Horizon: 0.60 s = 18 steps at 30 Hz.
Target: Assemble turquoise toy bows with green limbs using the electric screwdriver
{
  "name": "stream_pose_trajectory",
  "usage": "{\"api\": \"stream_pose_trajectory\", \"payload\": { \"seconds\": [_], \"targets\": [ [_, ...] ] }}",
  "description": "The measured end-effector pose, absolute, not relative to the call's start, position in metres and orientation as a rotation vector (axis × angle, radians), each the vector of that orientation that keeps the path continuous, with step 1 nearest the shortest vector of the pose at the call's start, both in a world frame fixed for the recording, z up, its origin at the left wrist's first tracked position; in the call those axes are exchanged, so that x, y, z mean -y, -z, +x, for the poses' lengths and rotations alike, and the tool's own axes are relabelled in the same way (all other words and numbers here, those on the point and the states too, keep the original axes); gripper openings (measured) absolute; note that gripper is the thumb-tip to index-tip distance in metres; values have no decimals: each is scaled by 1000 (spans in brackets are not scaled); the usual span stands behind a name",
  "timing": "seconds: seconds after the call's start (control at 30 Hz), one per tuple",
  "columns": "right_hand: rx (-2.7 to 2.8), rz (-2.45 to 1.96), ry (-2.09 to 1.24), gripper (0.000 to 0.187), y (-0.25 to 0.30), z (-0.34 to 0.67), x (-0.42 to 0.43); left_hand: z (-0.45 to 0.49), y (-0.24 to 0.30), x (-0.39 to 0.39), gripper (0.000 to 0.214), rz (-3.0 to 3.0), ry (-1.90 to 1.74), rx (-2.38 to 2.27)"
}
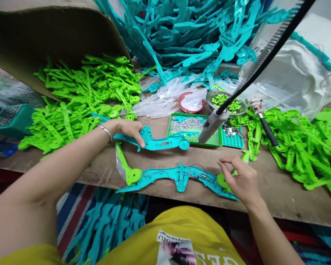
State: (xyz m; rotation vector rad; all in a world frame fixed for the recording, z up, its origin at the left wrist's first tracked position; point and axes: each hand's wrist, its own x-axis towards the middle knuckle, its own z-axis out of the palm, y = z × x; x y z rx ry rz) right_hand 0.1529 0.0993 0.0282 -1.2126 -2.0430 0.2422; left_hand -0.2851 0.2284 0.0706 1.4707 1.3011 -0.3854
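My left hand (131, 130) grips a turquoise plastic toy bow shell (165, 144) near its middle, raised over the table. Below it lies a matching turquoise bow shell (158, 175), inner side up, with thin wires and a small metal part along it. A green limb piece (132, 176) with a clear strip sits at its left end. Another green limb piece (222, 181) at the right end is partly hidden by my right hand (241, 178). That hand hovers there with thumb and forefinger pinched; anything between the fingertips is too small to make out.
An electric screwdriver (213, 125) hangs over a green tray (209, 140) of small screws. Heaps of green parts (82, 88) (306, 140) lie left and right. Behind are clear strips (160, 99), a red basket (191, 108), a metal bowl (244, 110) and piled turquoise shells (182, 36).
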Motion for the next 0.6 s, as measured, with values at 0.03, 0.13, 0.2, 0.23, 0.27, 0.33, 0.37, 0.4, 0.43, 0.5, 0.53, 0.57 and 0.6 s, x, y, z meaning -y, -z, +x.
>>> {"api": "stream_pose_trajectory", "payload": {
  "seconds": [0.03, 0.13, 0.2, 0.23, 0.27, 0.33, 0.37, 0.4, 0.43, 0.5, 0.53, 0.57, 0.6],
  "targets": [
    [2043, -1227, -229, 6, -28, 155, -98, -282, -64, -236, 38, 1484, 433, -1269],
    [2044, -1282, -196, 4, -26, 164, -95, -275, -49, -251, 42, 1517, 522, -1233],
    [2044, -1319, -204, 2, -22, 169, -94, -273, -43, -258, 43, 1553, 551, -1263],
    [2045, -1334, -214, 2, -20, 171, -93, -273, -42, -261, 44, 1584, 542, -1279],
    [2048, -1342, -223, 3, -18, 173, -92, -273, -41, -263, 45, 1627, 505, -1285],
    [2054, -1348, -229, 3, -15, 174, -91, -274, -40, -267, 47, 1724, 387, -1263],
    [2057, -1345, -226, 3, -15, 174, -90, -275, -40, -268, 48, 1767, 328, -1243],
    [2060, -1342, -223, 3, -14, 174, -90, -275, -40, -268, 49, 1802, 281, -1225],
    [2061, -1343, -216, 3, -13, 174, -90, -276, -39, -267, 50, 1830, 250, -1217],
    [2065, -1351, -203, 2, -12, 175, -90, -276, -36, -263, 51, 1867, 219, -1238],
    [2071, -1357, -199, 2, -12, 175, -89, -276, -34, -260, 51, 1879, 211, -1256],
    [2079, -1362, -198, 2, -11, 175, -89, -276, -33, -257, 50, 1883, 208, -1274],
    [2087, -1367, -201, 2, -11, 176, -89, -277, -32, -253, 49, 1877, 203, -1291]
  ]
}}
